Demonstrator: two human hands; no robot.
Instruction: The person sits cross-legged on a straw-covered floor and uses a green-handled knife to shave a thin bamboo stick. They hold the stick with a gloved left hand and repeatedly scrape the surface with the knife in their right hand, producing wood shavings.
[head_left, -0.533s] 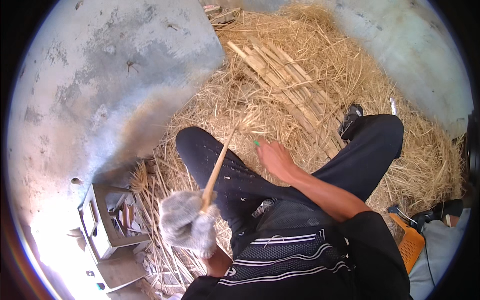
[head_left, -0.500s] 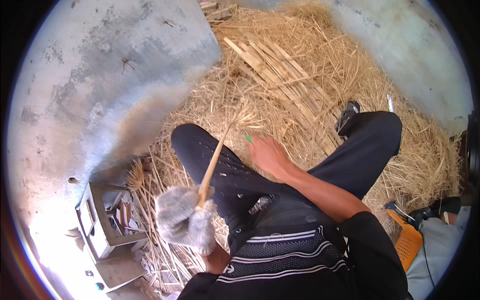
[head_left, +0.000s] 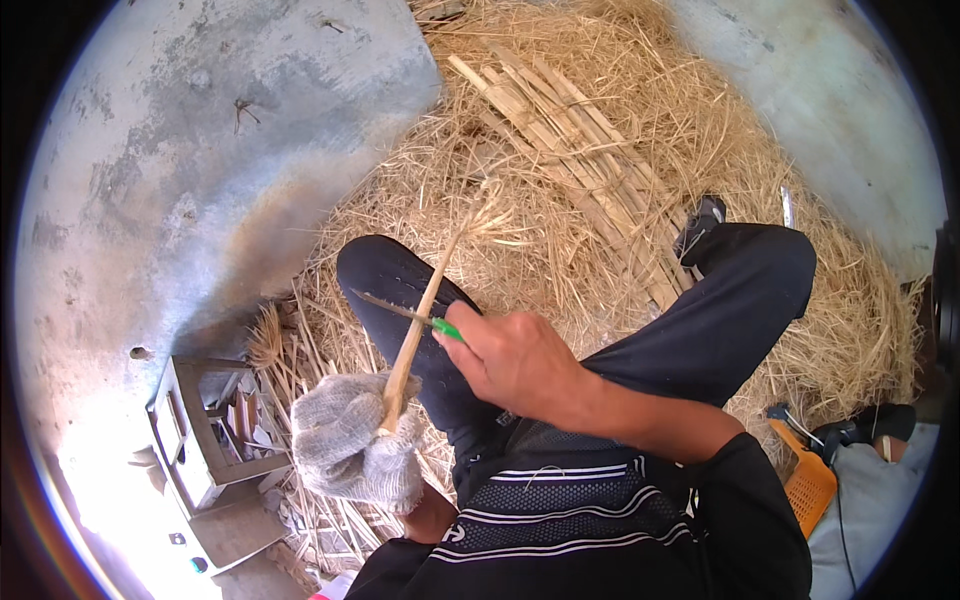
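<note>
My left hand (head_left: 358,445), in a grey knitted glove, is closed round the lower end of a pale wooden stick (head_left: 411,346). The stick slants up and away over my left thigh, and its far end splays into frayed strands. My right hand (head_left: 525,365), bare, grips the green handle of a knife (head_left: 447,328). Its narrow, dark blade lies across the middle of the stick and points left. Most of the handle is hidden inside my fist.
Beyond my crossed legs, a stack of split wooden strips (head_left: 580,160) lies on loose straw (head_left: 840,345). A wooden box frame (head_left: 215,440) with scraps stands at left beside thin sticks. At right are an orange plastic chair (head_left: 808,490) and another person's leg (head_left: 870,510). Walls rise on both sides.
My right hand has come back toward me and left, bringing the knife blade across the stick. My left hand, still gripping the stick, has shifted slightly left.
</note>
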